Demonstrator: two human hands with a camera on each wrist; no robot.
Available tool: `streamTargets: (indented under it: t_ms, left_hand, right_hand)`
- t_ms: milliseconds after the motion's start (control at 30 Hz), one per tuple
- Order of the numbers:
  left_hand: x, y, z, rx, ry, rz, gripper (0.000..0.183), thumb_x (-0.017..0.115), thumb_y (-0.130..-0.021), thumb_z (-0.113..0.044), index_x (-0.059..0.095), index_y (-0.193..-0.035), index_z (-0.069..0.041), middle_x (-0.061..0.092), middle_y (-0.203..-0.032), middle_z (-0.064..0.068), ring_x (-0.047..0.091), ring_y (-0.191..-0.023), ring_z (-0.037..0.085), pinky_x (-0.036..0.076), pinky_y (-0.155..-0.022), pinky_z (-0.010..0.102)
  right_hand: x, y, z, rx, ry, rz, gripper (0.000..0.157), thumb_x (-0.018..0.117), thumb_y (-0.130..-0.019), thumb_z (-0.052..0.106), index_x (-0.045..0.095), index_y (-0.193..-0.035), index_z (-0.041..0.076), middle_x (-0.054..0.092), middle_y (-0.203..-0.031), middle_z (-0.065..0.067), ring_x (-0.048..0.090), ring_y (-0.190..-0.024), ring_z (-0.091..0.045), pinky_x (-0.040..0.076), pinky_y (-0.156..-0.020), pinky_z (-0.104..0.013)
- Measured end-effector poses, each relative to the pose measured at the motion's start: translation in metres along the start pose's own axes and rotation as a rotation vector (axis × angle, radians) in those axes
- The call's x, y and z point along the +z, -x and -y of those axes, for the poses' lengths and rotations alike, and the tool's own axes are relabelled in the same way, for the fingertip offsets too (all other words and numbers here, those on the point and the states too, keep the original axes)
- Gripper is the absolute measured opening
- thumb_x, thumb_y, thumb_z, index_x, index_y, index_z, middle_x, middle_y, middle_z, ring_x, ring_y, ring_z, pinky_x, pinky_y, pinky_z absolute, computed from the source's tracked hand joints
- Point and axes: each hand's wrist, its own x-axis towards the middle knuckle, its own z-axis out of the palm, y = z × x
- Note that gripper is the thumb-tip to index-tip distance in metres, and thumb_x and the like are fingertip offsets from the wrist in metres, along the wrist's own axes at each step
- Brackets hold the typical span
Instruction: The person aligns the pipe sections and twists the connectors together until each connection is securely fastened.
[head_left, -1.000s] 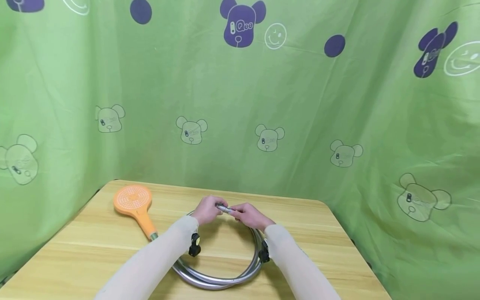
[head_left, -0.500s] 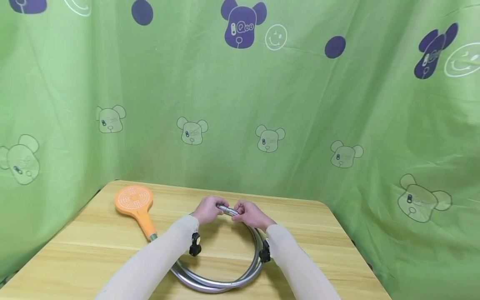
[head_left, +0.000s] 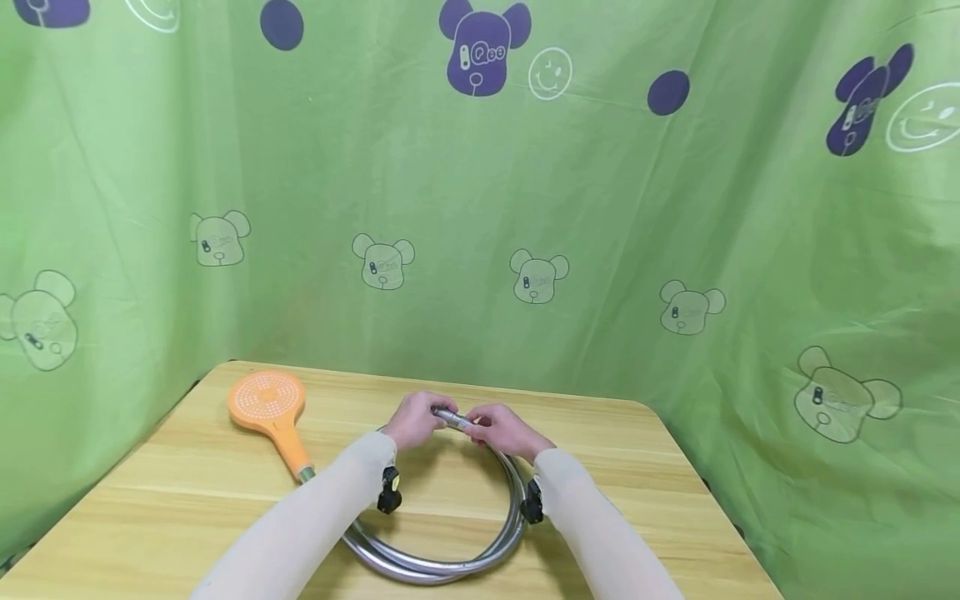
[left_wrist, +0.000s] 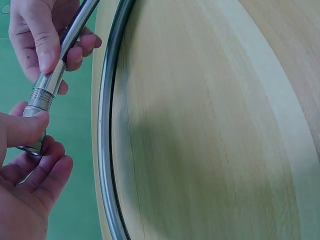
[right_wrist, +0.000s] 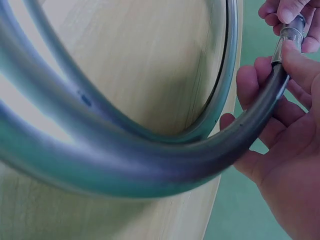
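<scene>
A silver shower hose (head_left: 435,573) lies in loops on the table, with a metal end fitting (left_wrist: 44,92) raised between my two hands near the table's back. My left hand (head_left: 415,421) pinches the ridged nut (left_wrist: 33,111) at the fitting's tip between thumb and fingers. Farther down, my right hand (head_left: 508,433) grips the smooth sleeve (left_wrist: 52,76), its thumb lying along the metal and the hose running through the palm. At the hose's other end an orange shower head (head_left: 266,400) lies on the left, its spray face up. My left forearm covers part of the hose.
The light wooden table (head_left: 637,500) has its back edge just beyond my hands. A green curtain (head_left: 450,175) with bear prints surrounds the table at the back and sides. Black wrist cameras (head_left: 389,490) sit at both cuffs.
The right fingers have loosened, turned and taken hold of the sleeve again. The left hand stays on the nut. The hose loop has shifted slightly, while the shower head lies still.
</scene>
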Motion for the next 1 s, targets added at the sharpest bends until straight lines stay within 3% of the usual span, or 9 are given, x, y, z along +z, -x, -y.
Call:
streamTargets:
  t_ms: [233,367,467,567,700,833,1000]
  left_hand:
    - [0.0006,-0.0008,0.0032,0.015,-0.004,0.007,0.031,0.070,-0.083,0.004,0.076,-0.108,-0.014,0.073,-0.106,0.003,0.061,-0.096,0.019,0.053,-0.092,0.042]
    - [0.0019,-0.0011,0.0045,0.030,-0.012,-0.002,0.031,0.070,-0.083,0.005,0.077,-0.106,-0.014,0.073,-0.104,0.002,0.062,-0.097,0.019,0.052,-0.093,0.044]
    - [0.0026,-0.0006,0.0044,0.033,-0.014,-0.005,0.031,0.070,-0.082,0.005,0.076,-0.106,-0.014,0.072,-0.103,0.002,0.061,-0.097,0.020,0.052,-0.093,0.044]
    - [0.0027,0.0001,0.0040,0.036,-0.013,-0.003,0.031,0.070,-0.082,0.006,0.076,-0.106,-0.012,0.072,-0.102,0.003,0.060,-0.096,0.020,0.052,-0.092,0.045]
    - [0.0032,-0.0001,0.0031,0.047,-0.018,-0.003,0.031,0.071,-0.081,0.005,0.076,-0.106,-0.013,0.072,-0.103,0.003,0.061,-0.095,0.019,0.052,-0.091,0.044]
    - [0.0036,-0.0017,0.0024,0.050,-0.022,-0.007,0.032,0.072,-0.081,0.005,0.077,-0.106,-0.015,0.074,-0.105,0.003,0.062,-0.094,0.017,0.053,-0.089,0.041]
    - [0.0041,-0.0015,0.0006,0.038,0.004,0.000,0.033,0.072,-0.081,0.005,0.077,-0.109,-0.012,0.074,-0.108,0.004,0.064,-0.096,0.018,0.054,-0.090,0.041]
  right_hand:
    - [-0.0028,-0.0007,-0.0024,0.004,-0.003,0.059,0.035,0.052,-0.106,0.028,0.072,-0.104,-0.001,0.062,-0.081,-0.028,0.041,-0.058,-0.009,0.034,-0.053,-0.021]
    - [-0.0031,-0.0006,-0.0032,0.031,-0.047,0.079,0.035,0.054,-0.104,0.031,0.072,-0.108,0.001,0.054,-0.068,-0.013,0.038,-0.055,-0.009,0.032,-0.050,-0.022]
    - [-0.0025,-0.0006,-0.0039,0.034,-0.066,0.088,0.027,0.060,-0.101,0.025,0.072,-0.110,0.002,0.050,-0.067,-0.005,0.040,-0.056,-0.010,0.034,-0.050,-0.022]
    - [-0.0016,-0.0001,-0.0037,0.025,-0.079,0.084,0.023,0.064,-0.097,0.014,0.072,-0.116,0.001,0.055,-0.072,-0.009,0.043,-0.060,-0.010,0.037,-0.054,-0.022]
    - [-0.0007,0.0005,-0.0047,0.022,-0.095,0.051,0.032,0.067,-0.094,0.007,0.065,-0.126,0.002,0.057,-0.075,-0.009,0.046,-0.061,-0.011,0.039,-0.054,-0.021]
    - [-0.0006,0.0005,-0.0058,0.044,-0.148,0.020,0.028,0.071,-0.091,0.007,0.058,-0.116,0.001,0.054,-0.072,0.000,0.050,-0.063,-0.013,0.040,-0.055,-0.021]
    - [-0.0017,0.0032,-0.0063,0.056,-0.185,0.002,0.020,0.073,-0.090,0.008,0.059,-0.104,0.001,0.062,-0.074,-0.011,0.059,-0.067,-0.024,0.042,-0.057,-0.022]
